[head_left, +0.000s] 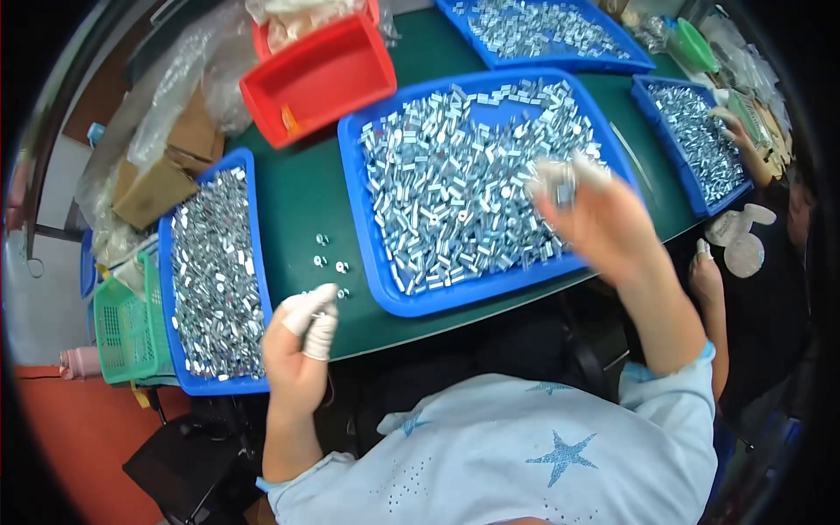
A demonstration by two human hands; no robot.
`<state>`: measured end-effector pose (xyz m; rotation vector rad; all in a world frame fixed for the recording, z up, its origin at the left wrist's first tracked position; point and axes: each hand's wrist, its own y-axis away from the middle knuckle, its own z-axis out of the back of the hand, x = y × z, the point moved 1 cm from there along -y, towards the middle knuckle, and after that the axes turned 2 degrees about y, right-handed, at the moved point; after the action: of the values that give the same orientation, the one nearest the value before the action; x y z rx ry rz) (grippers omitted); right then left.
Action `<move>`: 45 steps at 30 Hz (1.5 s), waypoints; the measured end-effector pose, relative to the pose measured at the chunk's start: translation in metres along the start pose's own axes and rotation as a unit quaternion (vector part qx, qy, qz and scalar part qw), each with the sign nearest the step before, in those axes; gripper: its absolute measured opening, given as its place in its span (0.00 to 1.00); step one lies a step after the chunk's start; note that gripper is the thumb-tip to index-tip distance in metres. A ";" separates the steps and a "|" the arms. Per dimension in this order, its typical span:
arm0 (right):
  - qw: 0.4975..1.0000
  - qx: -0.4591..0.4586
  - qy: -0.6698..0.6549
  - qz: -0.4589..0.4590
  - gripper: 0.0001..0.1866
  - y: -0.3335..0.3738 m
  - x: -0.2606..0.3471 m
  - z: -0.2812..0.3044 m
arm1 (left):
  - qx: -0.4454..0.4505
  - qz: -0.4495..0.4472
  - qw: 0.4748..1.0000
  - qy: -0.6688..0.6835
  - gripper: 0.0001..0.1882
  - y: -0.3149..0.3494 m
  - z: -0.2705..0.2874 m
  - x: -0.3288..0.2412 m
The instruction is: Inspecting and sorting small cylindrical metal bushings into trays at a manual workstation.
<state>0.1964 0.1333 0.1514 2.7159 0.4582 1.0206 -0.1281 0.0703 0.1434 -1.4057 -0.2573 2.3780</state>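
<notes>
My left hand (300,354), with white covers on its fingers, is at the table's near edge. Its thumb and fingers are pinched together; whatever is between them is too small to make out. Just beyond it, several small metal fittings (320,261) lie on the green table (297,192). My right hand (608,223), also with white-covered fingertips, hovers over the right part of a large blue tray (398,304). Short silvery metal sleeves (437,192) fill that tray. Motion smears the right fingers, and I cannot tell whether they hold a sleeve.
A long blue tray (262,297) of small shiny metal parts stands at left, beside a green basket (127,328). Behind are a red bin (324,83) and another blue tray (560,64). At right, a co-worker's hand (735,131) reaches over a blue tray (682,179).
</notes>
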 end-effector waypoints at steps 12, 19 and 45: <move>0.862 -0.160 0.454 0.156 0.30 -0.153 0.094 0.019 | 0.004 0.150 0.962 -0.227 0.08 -0.051 0.050 0.052; 0.493 -0.003 0.854 0.165 0.09 -0.140 0.044 0.010 | 0.061 0.173 0.941 -0.284 0.09 -0.065 0.047 0.070; 0.595 0.022 0.784 0.173 0.06 -0.141 0.090 0.054 | 0.270 -0.123 0.914 -0.278 0.12 -0.251 -0.161 0.028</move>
<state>0.2662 0.2922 0.1238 1.0579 0.0711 3.2568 0.0549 0.3070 0.1265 -0.4105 0.0837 2.3254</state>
